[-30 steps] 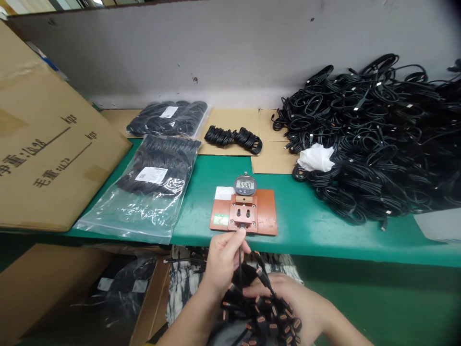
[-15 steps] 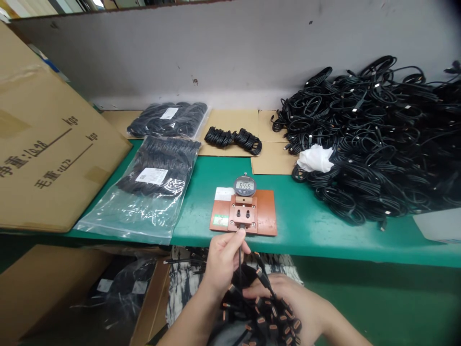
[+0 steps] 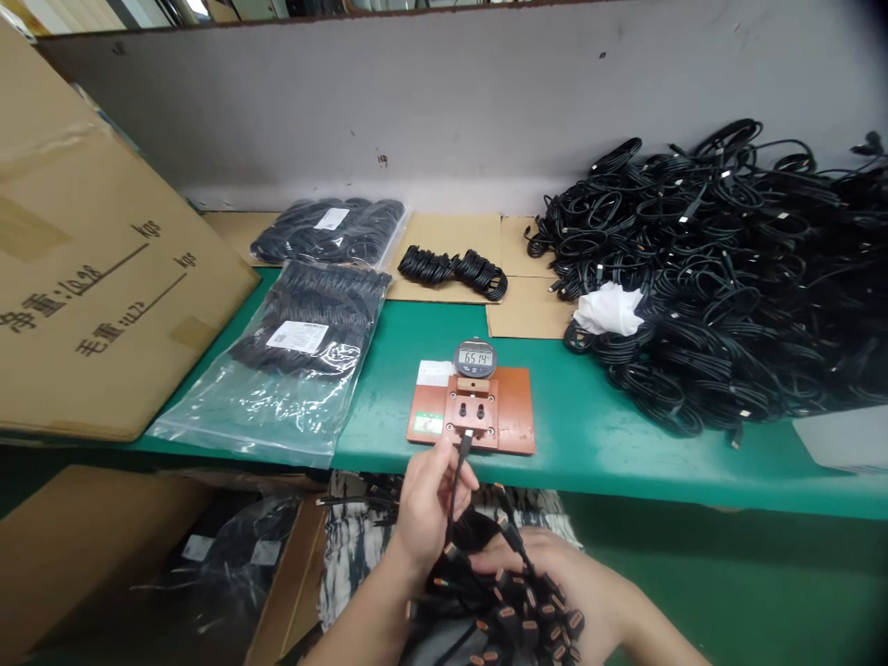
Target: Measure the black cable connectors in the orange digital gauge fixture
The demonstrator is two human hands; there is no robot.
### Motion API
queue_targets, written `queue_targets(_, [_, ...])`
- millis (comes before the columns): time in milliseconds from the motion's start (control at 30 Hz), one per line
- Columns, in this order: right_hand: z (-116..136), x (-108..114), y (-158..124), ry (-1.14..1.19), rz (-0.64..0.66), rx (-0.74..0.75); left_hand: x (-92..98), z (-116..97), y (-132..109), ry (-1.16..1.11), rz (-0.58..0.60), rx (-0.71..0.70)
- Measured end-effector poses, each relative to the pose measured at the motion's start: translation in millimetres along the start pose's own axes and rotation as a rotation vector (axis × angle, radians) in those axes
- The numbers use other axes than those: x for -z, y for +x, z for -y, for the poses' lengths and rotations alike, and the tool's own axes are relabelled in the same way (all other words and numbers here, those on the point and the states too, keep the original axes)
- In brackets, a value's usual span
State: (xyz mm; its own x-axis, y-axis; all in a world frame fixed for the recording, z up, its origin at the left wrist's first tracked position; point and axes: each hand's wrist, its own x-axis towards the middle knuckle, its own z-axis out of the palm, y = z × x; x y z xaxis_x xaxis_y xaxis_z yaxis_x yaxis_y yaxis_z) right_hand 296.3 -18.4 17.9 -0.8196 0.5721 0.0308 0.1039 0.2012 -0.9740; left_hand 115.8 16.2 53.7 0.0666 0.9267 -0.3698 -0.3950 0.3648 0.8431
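My left hand pinches a black cable just below its plug, and the plug sits at the front of a copper-coloured test fixture. The fixture is on a reddish-brown plate, with a digital dial gauge at its far end showing about 65.14. My right hand grips a thick bundle of black cables with several copper-tipped plugs, held below the bench edge. Part of the bundle is hidden by my fingers.
A large pile of loose black cables with a white cloth lies right on the green bench. Bagged coiled cables and a cardboard carton are at left. Cardboard sheets lie behind the fixture.
The gauge reading has dropped from about 65.80 to 65.14. The cable below my left hand now slants down-left instead of hanging straight, and the view has shifted slightly.
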Motion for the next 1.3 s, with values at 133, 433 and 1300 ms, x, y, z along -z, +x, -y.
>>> queue_targets(133, [5,0,2,0.012,-0.04,0.025,0.6,-2,-2,-0.069,0.035,0.027])
queue_targets(433, [0,-1,2,0.01,-0.044,0.044,14.4,-14,-15,-0.139,0.129,-0.03])
queue_targets(1300, [-1,-3,17,-0.082,0.017,0.027,11.2,-12,-21,-0.007,0.34,0.247])
